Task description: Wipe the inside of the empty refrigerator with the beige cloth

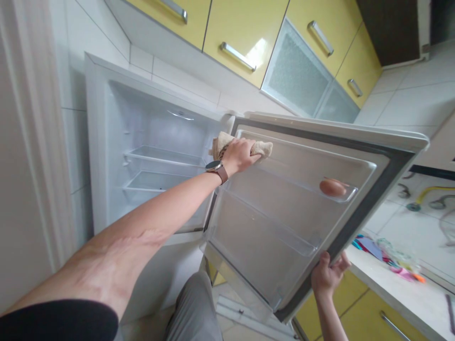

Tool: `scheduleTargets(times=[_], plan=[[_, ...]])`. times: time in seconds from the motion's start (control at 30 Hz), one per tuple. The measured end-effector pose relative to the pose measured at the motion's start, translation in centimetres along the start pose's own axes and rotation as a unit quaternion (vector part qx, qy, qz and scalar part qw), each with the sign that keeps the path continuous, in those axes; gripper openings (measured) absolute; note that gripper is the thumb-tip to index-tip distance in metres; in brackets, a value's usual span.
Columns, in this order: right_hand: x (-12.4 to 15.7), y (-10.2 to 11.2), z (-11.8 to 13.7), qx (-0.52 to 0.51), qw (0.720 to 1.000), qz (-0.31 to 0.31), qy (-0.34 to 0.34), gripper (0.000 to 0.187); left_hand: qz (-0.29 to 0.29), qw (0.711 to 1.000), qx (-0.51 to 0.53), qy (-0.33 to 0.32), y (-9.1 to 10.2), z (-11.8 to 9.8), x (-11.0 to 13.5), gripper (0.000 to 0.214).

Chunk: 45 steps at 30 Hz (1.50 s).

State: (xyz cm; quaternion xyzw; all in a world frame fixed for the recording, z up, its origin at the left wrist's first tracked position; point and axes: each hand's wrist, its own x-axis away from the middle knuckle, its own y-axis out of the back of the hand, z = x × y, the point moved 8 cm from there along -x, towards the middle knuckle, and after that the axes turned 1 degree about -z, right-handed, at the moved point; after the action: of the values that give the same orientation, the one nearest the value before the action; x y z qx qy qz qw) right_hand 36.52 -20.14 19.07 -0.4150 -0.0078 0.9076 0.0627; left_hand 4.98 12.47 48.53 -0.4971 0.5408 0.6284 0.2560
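Note:
My left hand (pixel 240 154), with a watch on its wrist, is closed around a folded beige cloth (pixel 263 149). It presses the cloth near the upper hinge-side corner of the open refrigerator door's inner panel (pixel 245 218). My right hand (pixel 327 276) grips the door's outer edge at the lower right, its thumb by the dark gasket (pixel 350 227). A brown egg (pixel 333 187) lies at the far end of a clear door shelf (pixel 346 196). Behind my left arm stands the refrigerator's white interior (pixel 149 123) with glass shelves (pixel 167 155).
Yellow cabinets (pixel 245 28) with metal handles hang above the refrigerator. At right, a white countertop (pixel 408 298) holds several colourful small items (pixel 377 253). Below it are yellow drawers (pixel 359 308). A tiled wall (pixel 73 147) stands close at left.

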Motion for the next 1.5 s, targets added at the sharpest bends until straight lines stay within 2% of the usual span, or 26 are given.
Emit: scheduleTargets(times=[0.17,0.47,0.63,0.8,1.1,1.37,1.5], plan=[[-0.5,-0.2,-1.1,0.034,0.999,0.001,-0.002,0.069,-0.005,1.0,-0.004,0.002,-0.4,-0.2,0.1,0.033],[-0.3,-0.1,0.4,0.022,1.0,-0.006,0.008,0.073,-0.007,1.0,0.008,0.001,-0.4,-0.2,0.1,0.031],[-0.4,-0.3,-0.1,0.018,1.0,-0.002,0.003,0.08,-0.004,1.0,0.005,0.004,-0.3,-0.3,0.2,0.032],[-0.5,-0.2,-0.7,0.027,1.0,0.001,0.007,0.073,-0.006,1.0,-0.004,0.001,-0.3,-0.2,0.2,0.031],[-0.5,-0.3,-0.8,0.008,1.0,0.003,0.005,0.08,-0.005,1.0,-0.008,0.001,-0.2,-0.4,0.2,0.03],[-0.4,0.0,0.1,0.026,1.0,-0.005,0.014,0.071,-0.003,1.0,-0.003,0.005,-0.2,-0.3,0.2,0.031],[-0.4,-0.1,0.0,0.017,1.0,-0.001,0.003,0.076,-0.002,1.0,-0.004,0.002,-0.2,-0.4,0.3,0.031]])
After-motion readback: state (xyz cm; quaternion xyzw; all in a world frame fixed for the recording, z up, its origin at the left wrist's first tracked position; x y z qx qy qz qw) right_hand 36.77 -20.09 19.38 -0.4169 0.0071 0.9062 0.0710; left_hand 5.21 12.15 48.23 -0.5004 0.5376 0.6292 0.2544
